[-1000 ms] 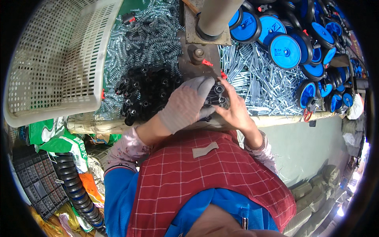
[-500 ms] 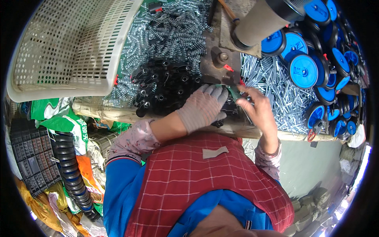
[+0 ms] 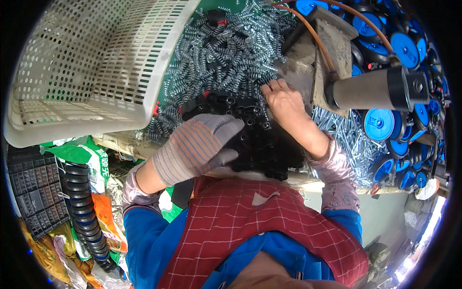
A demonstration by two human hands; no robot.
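My left hand [image 3: 199,147], in a striped knit glove, is over the near left side of a heap of black plastic parts [image 3: 250,127] with metal-rimmed holes. Its thumb stands apart from the fingers; nothing shows held, though the palm is hidden. My bare right hand [image 3: 287,103] is at the right edge of a pile of metal coil springs [image 3: 231,55], just beyond the black parts. Those fingers are curled in, and their tips and anything in them are hidden from view.
A white perforated basket [image 3: 120,72] stands at the left. To the right are a grey cylinder [image 3: 365,89] with orange hoses [image 3: 315,36], long metal pins [image 3: 344,135] and many blue wheels [image 3: 379,124] with black rims. Bags and a black crate [image 3: 38,192] lie lower left.
My hands have moved apart from beside the metal block. The left has drawn back leftward; the right has gone forward and left to the springs. The view has shifted, and the cylinder now lies tilted over.
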